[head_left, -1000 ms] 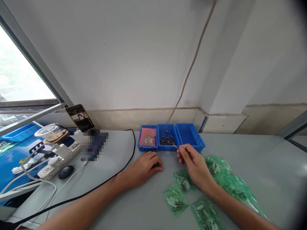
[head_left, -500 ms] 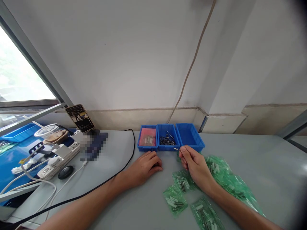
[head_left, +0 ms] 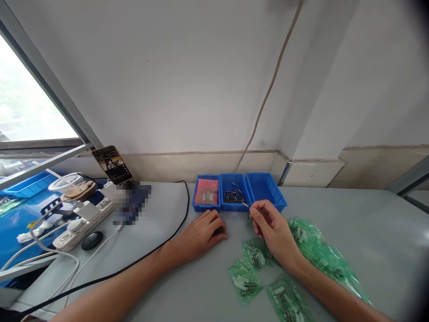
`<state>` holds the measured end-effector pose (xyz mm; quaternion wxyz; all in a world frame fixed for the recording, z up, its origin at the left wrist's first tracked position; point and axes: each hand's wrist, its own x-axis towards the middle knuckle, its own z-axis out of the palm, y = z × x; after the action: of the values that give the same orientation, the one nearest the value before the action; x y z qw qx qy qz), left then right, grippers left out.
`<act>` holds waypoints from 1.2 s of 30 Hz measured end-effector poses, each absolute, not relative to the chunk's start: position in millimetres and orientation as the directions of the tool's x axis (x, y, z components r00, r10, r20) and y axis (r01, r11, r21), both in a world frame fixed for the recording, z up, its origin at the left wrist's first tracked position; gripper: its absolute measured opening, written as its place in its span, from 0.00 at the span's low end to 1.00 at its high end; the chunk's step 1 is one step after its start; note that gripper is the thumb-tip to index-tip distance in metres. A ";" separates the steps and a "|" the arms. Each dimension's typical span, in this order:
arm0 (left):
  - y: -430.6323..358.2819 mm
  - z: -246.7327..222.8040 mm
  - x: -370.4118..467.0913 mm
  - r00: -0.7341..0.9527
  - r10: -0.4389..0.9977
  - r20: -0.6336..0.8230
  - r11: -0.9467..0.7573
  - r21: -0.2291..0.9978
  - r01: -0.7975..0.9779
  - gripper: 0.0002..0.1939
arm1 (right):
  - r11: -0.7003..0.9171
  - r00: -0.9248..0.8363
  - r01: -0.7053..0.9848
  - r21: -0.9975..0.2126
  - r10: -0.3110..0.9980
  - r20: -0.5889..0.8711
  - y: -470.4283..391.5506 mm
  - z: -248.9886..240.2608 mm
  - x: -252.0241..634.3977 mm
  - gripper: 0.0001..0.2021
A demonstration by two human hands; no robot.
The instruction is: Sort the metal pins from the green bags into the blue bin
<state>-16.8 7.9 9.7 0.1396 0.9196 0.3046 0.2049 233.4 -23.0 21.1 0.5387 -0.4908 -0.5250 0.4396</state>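
In the head view, the right hand [head_left: 273, 228] pinches a thin metal pin [head_left: 246, 204] between thumb and forefinger; the pin is slender and silvery, its tip poking over the front edge of the middle bin [head_left: 234, 180], which holds a heap of similar dark pins. The left hand [head_left: 201, 235] rests loosely curled, knuckles up, on the table [head_left: 351, 232], holding nothing that shows. Green bags [head_left: 315, 250] of small parts lie around the right wrist.
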 end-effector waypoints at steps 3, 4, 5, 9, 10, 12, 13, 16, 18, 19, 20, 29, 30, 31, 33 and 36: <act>7.0 10.8 -16.3 0.731 0.614 0.299 -0.781 0.364 0.507 0.08 | 0.134 0.069 0.016 -0.991 0.988 0.135 -23.3 20.5 233.0 0.20; 6.7 10.9 -16.2 0.730 0.612 0.303 -0.783 0.356 0.510 0.08 | 0.142 0.072 0.013 -0.990 0.987 0.142 -23.2 20.1 233.0 0.20; 6.5 10.9 -16.1 0.729 0.612 0.305 -0.785 0.348 0.513 0.08 | 0.153 0.075 0.013 -0.988 0.985 0.153 -22.9 19.5 233.1 0.20; 6.5 9.0 -15.8 0.722 0.623 0.303 -0.779 0.326 0.535 0.08 | 0.182 0.065 0.055 -0.982 0.980 0.186 -21.8 16.8 234.3 0.17; 6.6 8.3 -15.7 0.720 0.625 0.301 -0.778 0.321 0.540 0.08 | 0.186 0.063 0.067 -0.980 0.980 0.190 -21.8 16.4 234.5 0.16; 6.8 6.9 -15.6 0.719 0.627 0.299 -0.776 0.312 0.547 0.08 | 0.188 0.064 0.082 -0.979 0.979 0.194 -22.0 16.5 234.6 0.15; 6.8 6.3 -15.7 0.718 0.628 0.300 -0.776 0.310 0.549 0.08 | 0.185 0.066 0.088 -0.979 0.979 0.191 -22.2 17.0 234.4 0.15; 6.9 5.1 -15.9 0.710 0.636 0.303 -0.769 0.324 0.551 0.08 | 0.166 0.064 0.086 -0.982 0.983 0.172 -23.3 18.8 233.0 0.17; 7.1 4.9 -16.1 0.705 0.643 0.298 -0.761 0.346 0.549 0.08 | 0.147 0.071 0.065 -0.987 0.986 0.151 -23.9 19.4 232.0 0.19; 7.4 4.9 -16.2 0.705 0.646 0.293 -0.758 0.356 0.546 0.08 | 0.132 0.078 0.050 -0.990 0.988 0.136 -24.1 19.5 231.7 0.21; 7.6 5.1 -16.3 0.706 0.647 0.288 -0.756 0.365 0.544 0.08 | 0.111 0.087 0.034 -0.993 0.990 0.114 -24.2 19.4 231.5 0.22; 8.9 6.1 -16.3 0.711 0.644 0.284 -0.753 0.399 0.523 0.09 | -0.048 0.108 -0.188 -0.981 0.992 -0.070 -23.2 24.2 232.1 0.29; 9.1 6.0 -16.3 0.710 0.644 0.286 -0.753 0.402 0.521 0.09 | -0.053 0.104 -0.199 -0.979 0.992 -0.074 -23.4 25.3 232.0 0.29; 9.3 5.8 -16.4 0.709 0.644 0.287 -0.753 0.403 0.520 0.08 | -0.049 0.099 -0.203 -0.978 0.993 -0.070 -23.6 26.2 231.9 0.28; 9.7 5.6 -16.5 0.708 0.646 0.285 -0.751 0.406 0.521 0.08 | -0.016 0.093 -0.187 -0.982 0.995 -0.034 -23.8 27.3 231.9 0.26; 9.8 6.2 -16.8 0.707 0.650 0.279 -0.745 0.418 0.520 0.08 | 0.057 0.094 -0.105 -0.993 0.994 0.047 -24.0 26.8 232.6 0.22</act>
<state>-16.8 9.8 6.2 0.1560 0.9106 0.3212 0.2083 232.6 -24.0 26.8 0.5615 -0.4815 -0.4618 0.4895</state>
